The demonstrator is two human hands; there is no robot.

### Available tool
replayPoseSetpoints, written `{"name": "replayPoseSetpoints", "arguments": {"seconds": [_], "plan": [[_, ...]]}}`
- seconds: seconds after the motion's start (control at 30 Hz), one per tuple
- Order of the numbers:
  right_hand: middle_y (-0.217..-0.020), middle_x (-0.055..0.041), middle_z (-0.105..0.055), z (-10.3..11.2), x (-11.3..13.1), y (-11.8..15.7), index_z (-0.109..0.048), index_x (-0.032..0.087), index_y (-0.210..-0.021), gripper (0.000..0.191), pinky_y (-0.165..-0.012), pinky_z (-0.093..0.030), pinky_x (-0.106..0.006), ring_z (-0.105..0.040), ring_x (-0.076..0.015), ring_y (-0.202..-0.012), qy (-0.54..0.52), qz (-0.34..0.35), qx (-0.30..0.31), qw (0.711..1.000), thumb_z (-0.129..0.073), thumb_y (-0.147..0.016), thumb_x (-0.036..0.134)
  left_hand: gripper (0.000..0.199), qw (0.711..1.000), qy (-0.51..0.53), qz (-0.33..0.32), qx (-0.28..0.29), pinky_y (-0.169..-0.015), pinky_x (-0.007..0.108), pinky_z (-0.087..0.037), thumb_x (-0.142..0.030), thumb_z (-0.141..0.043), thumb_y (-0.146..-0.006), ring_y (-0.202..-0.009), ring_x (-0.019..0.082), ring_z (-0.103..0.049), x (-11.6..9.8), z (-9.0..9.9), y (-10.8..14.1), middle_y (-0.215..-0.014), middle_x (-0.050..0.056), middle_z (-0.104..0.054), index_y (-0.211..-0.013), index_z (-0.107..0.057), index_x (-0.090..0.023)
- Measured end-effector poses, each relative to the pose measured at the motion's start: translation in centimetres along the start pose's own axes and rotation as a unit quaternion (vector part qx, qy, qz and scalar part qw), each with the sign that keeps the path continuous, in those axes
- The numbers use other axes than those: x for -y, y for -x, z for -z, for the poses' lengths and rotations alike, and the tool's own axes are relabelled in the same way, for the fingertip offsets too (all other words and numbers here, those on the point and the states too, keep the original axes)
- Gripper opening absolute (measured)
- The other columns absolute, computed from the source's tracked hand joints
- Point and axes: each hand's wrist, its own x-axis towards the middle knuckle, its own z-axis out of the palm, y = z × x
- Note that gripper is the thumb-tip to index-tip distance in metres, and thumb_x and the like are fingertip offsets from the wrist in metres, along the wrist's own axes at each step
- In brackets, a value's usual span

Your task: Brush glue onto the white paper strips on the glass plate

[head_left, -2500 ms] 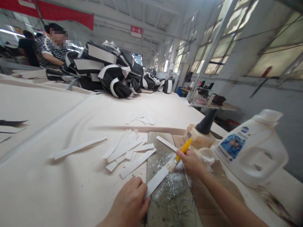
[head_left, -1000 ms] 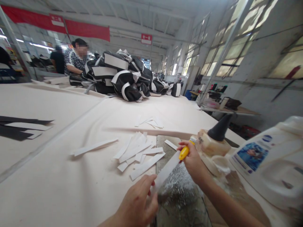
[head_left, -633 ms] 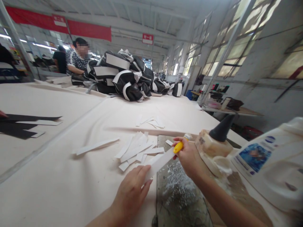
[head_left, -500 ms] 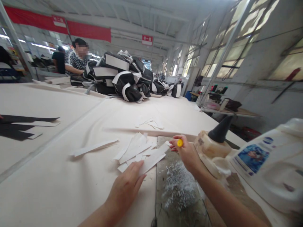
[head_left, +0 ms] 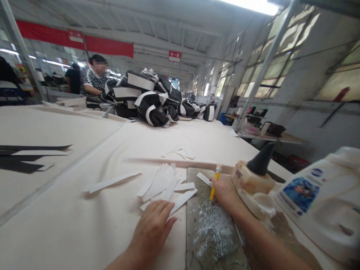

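My left hand (head_left: 153, 225) lies with its fingers stretched over the near end of a loose pile of white strips (head_left: 163, 183), touching them. My right hand (head_left: 225, 193) is closed around a small brush (head_left: 213, 189) with a yellow handle, its bristles pointing away from me. A single white strip (head_left: 203, 179) lies at the far end of the grey board (head_left: 194, 210), against the fingertips of my right hand; whether they pinch it I cannot tell. White, glue-like smears (head_left: 215, 232) cover the board's near half.
On the right stand a stained container (head_left: 246, 178) with a black cone and a large white jug (head_left: 317, 195). A separate strip (head_left: 114, 182) lies to the left, dark strips (head_left: 30, 157) farther left. Black-and-white pieces (head_left: 149, 97) are heaped behind; a person (head_left: 94, 77) stands there.
My right hand has turned the brush so its handle now shows lengthwise. One strip now lies apart from the pile on the board. My left hand stays on the pile.
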Motion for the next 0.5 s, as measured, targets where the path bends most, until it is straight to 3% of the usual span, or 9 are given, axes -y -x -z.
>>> {"name": "replayPoseSetpoints", "arguments": {"seconds": [0.27,0.5], "plan": [[-0.098,-0.0127,-0.059,1.2,0.1,0.6,-0.046,0.015,-0.127,0.049,-0.075,-0.044,-0.028,-0.058,-0.0212,-0.088,0.011,-0.001,-0.026,1.000,-0.029,-0.083,-0.002,0.019,0.996,0.075,-0.036,0.037,-0.073,0.035,-0.052,-0.020,-0.043,-0.087,-0.081,0.020,-0.060,-2.0,0.1,0.2,-0.089,0.006,-0.065,-0.100,-0.057,-0.017],[-0.098,-0.0127,-0.062,0.2,0.3,1.5,-0.048,0.011,-0.122,0.035,-0.079,-0.044,-0.028,-0.059,-0.0209,-0.090,-0.027,0.001,-0.008,1.000,-0.042,-0.088,0.015,0.020,0.995,0.076,-0.039,0.050,-0.071,0.033,-0.052,-0.021,-0.044,-0.086,-0.079,0.019,-0.060,-2.4,0.1,0.3,-0.087,0.006,-0.065,-0.100,-0.058,-0.018]]}}
